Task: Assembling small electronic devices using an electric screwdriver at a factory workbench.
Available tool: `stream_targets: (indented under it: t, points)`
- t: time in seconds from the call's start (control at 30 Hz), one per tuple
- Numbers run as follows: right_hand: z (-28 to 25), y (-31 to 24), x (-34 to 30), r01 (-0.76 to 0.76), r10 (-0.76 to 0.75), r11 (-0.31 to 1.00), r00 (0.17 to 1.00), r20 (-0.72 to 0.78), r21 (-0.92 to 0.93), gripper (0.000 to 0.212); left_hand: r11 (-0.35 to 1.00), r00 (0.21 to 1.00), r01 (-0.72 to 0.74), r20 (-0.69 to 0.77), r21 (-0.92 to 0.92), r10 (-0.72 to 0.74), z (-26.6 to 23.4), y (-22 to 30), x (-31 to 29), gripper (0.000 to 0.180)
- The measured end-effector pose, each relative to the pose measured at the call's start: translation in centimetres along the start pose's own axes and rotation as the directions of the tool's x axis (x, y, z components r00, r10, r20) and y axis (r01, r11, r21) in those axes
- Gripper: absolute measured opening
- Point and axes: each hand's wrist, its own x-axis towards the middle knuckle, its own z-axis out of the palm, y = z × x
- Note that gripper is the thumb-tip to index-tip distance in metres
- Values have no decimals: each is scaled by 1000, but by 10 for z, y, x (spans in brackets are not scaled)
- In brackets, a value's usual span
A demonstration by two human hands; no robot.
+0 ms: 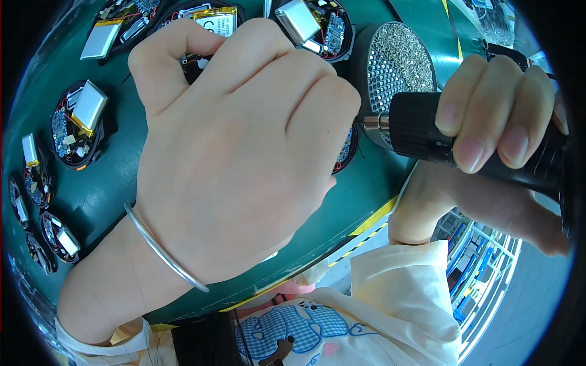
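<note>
My left hand (232, 140), wearing a silver bangle, fills the middle of the view with its back up and its fingers curled closed. What the fingertips hold is hidden beneath the hand. The edge of a round circuit-board unit (345, 152) peeks out at its right side. In my right hand (494, 116) is a black electric screwdriver (421, 125), lying sideways with its silver nose pointing left. That nose overlaps a round grey screw tray (364, 73), which holds a heap of tiny screws (403, 52) and a perforated plate; whether they touch, I cannot tell.
On the green mat (116, 183) lie several round circuit-board units with silver battery packs, including one at left (79, 125) and another at the top (317, 27). Yellow tape (372, 216) marks the table's near edge. A white rack (482, 268) stands beyond it at lower right.
</note>
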Motion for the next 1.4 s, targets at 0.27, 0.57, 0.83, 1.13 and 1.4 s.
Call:
stream_targets:
  t: [0.27,0.57,0.83,1.13,1.4]
  points:
    - [-2,0,-1,-38,41,997,999,33,-68,51,1000,1000,-25,-3,-15,25,1,-1,-1,42]
    - [-10,4,8,-134,167,973,972,165,-190,29,999,999,-33,35,-12,33,-3,-2,-1,42]
    - [-26,-9,-6,152,-153,987,988,-16,-47,48,999,999,-36,12,-23,36,4,2,2,42]
    - [-26,-5,-9,115,-106,977,993,59,-178,51,999,999,-39,30,17,38,1,3,0,30]
    - [-25,-6,-7,119,-104,966,992,73,-228,54,999,999,-33,29,11,33,1,4,1,30]
